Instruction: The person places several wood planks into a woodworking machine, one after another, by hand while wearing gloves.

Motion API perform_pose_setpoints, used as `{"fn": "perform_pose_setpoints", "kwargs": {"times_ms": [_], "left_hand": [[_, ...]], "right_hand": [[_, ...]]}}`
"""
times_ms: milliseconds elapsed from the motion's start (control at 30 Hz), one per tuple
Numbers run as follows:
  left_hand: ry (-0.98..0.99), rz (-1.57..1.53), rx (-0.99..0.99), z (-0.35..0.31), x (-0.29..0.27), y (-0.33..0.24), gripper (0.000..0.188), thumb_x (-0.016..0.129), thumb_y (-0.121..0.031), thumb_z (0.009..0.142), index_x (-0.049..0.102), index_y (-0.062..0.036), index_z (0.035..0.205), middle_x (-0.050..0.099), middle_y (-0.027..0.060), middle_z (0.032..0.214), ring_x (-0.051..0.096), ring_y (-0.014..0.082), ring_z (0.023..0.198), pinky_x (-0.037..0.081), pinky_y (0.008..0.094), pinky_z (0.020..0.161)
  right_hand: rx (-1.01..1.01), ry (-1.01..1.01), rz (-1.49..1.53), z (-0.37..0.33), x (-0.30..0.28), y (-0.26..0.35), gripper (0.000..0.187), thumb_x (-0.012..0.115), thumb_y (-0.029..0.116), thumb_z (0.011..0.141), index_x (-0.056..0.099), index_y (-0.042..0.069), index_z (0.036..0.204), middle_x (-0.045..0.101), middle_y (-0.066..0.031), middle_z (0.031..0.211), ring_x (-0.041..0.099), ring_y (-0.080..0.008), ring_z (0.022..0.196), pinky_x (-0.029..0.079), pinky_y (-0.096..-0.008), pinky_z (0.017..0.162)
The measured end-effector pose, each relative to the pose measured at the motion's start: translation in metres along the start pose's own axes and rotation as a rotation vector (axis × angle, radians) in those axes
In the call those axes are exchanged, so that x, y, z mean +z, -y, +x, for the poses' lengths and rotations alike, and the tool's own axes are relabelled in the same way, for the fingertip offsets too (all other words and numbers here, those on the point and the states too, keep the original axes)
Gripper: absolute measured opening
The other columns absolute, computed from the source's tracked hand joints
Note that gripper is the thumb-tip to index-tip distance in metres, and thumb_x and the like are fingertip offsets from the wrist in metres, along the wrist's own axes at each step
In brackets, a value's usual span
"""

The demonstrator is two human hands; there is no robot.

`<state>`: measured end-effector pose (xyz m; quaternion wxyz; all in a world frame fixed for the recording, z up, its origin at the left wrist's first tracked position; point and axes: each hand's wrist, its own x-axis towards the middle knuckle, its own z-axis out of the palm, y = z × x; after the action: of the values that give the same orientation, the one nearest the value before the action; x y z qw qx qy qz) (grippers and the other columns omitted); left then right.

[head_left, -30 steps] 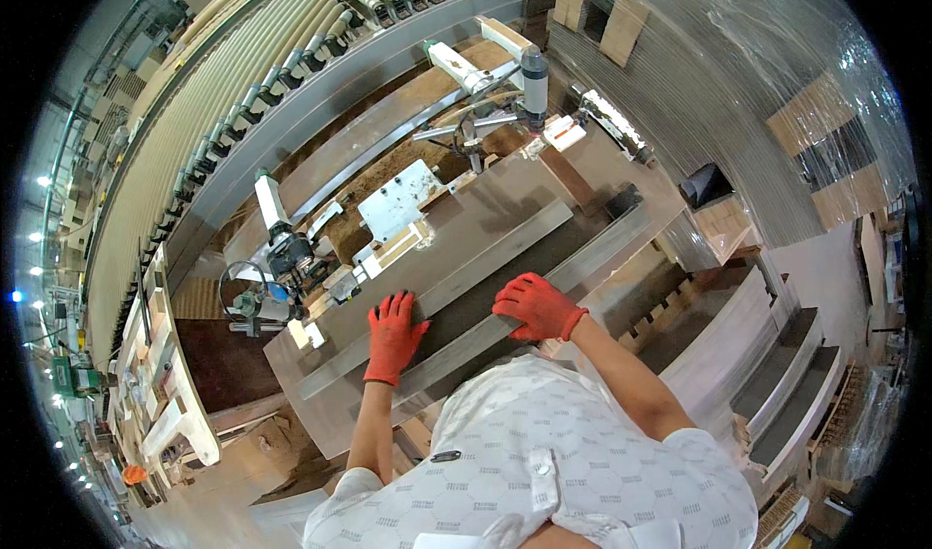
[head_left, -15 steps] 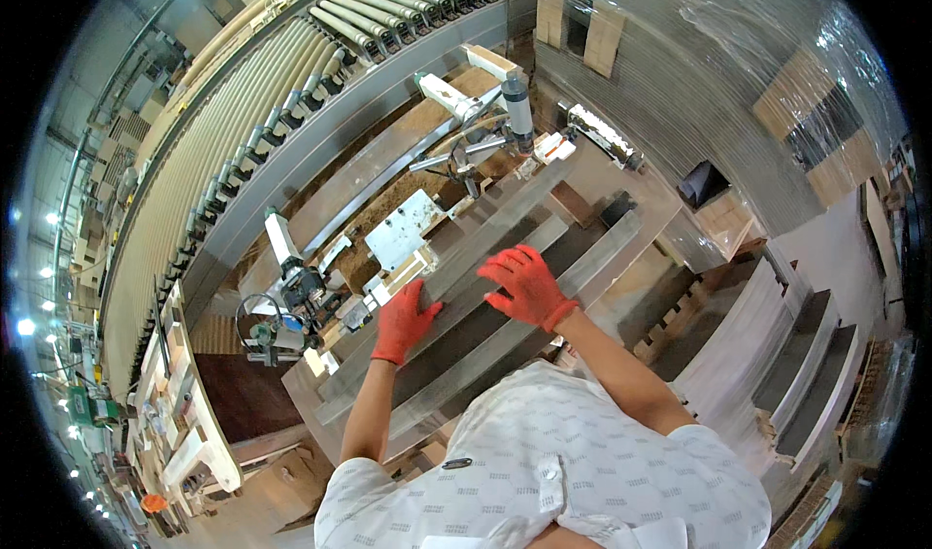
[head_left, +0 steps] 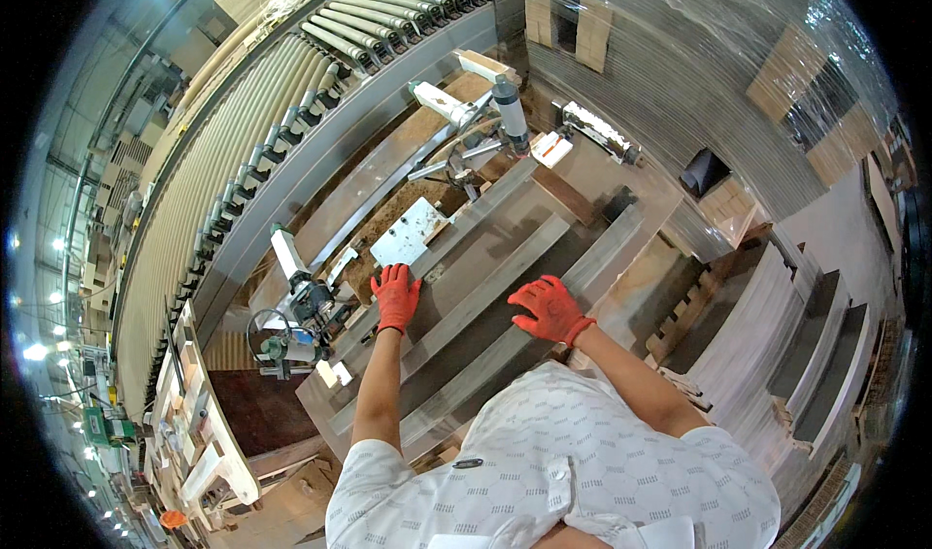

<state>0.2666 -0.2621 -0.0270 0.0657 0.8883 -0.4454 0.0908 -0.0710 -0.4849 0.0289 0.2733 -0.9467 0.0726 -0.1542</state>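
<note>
Several long, narrow grey boards lie side by side, slanting across a brown work table (head_left: 524, 248). Against the farthest board (head_left: 476, 221) rests my left hand (head_left: 395, 297), in a red glove, its fingers stretched out over the board's left part. My right hand (head_left: 549, 311), gloved in red as well, is over the stretch between the middle board (head_left: 485, 289) and the nearest board (head_left: 544, 328). Its fingers are apart and slightly bent, with nothing held in them. Whether the right fingertips touch the table cannot be made out.
Past the boards stands a machine with a white metal plate (head_left: 410, 231) and cylinder-shaped units (head_left: 512, 112). Behind it runs a roller conveyor (head_left: 248, 112). A film-wrapped stack (head_left: 670, 73) rises at the right. More grey boards (head_left: 811, 345) lie at the lower right.
The farthest board has shifted away from me, toward the machine. My left hand has reached farther with its fingers straightened; my right hand has drawn slightly right and nearer.
</note>
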Motion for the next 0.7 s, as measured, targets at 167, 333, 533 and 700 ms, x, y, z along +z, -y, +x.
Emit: {"fn": "perform_pose_setpoints", "kwargs": {"times_ms": [167, 333, 533, 700], "left_hand": [[-0.011, -0.058, 0.008, 0.005, 0.012, 0.002, 0.05, 0.076, -0.036, 0.092, 0.062, -0.0075, 0.13, 0.062, 0.0134, 0.137, 0.05, 0.0363, 0.138, 0.033, 0.0595, 0.118], [0.005, -0.121, 0.049, 0.006, 0.009, 0.001, 0.048, 0.076, -0.03, 0.091, 0.061, -0.0019, 0.128, 0.062, 0.0184, 0.135, 0.051, 0.0401, 0.136, 0.037, 0.0537, 0.118], [-0.03, -0.166, 0.065, 0.014, 0.015, -0.009, 0.045, 0.074, -0.027, 0.093, 0.06, -0.0023, 0.128, 0.062, 0.0193, 0.131, 0.053, 0.0408, 0.131, 0.038, 0.052, 0.117], [0.127, 0.023, -0.123, 0.018, 0.028, -0.022, 0.057, 0.065, -0.046, 0.101, 0.055, -0.0048, 0.139, 0.061, 0.0201, 0.136, 0.055, 0.038, 0.132, 0.034, 0.0565, 0.119]], "right_hand": [[-0.035, -0.014, -0.008, -0.004, 0.006, -0.004, 0.042, 0.071, 0.05, 0.093, 0.071, 0.017, 0.118, 0.071, -0.0035, 0.111, 0.066, -0.0256, 0.112, 0.039, -0.0504, 0.112], [-0.108, 0.108, 0.011, 0.002, -0.006, 0.007, 0.049, 0.069, 0.057, 0.092, 0.071, 0.016, 0.117, 0.072, -0.0056, 0.109, 0.067, -0.0279, 0.108, 0.041, -0.049, 0.108], [-0.152, 0.231, 0.031, 0.006, -0.001, 0.006, 0.054, 0.07, 0.062, 0.089, 0.072, 0.017, 0.118, 0.071, -0.0064, 0.11, 0.066, -0.0282, 0.106, 0.042, -0.0479, 0.103], [-0.275, 0.311, -0.007, 0.01, -0.011, 0.006, 0.06, 0.075, 0.064, 0.08, 0.071, 0.018, 0.119, 0.07, -0.0062, 0.111, 0.066, -0.0282, 0.106, 0.044, -0.0492, 0.098]]}}
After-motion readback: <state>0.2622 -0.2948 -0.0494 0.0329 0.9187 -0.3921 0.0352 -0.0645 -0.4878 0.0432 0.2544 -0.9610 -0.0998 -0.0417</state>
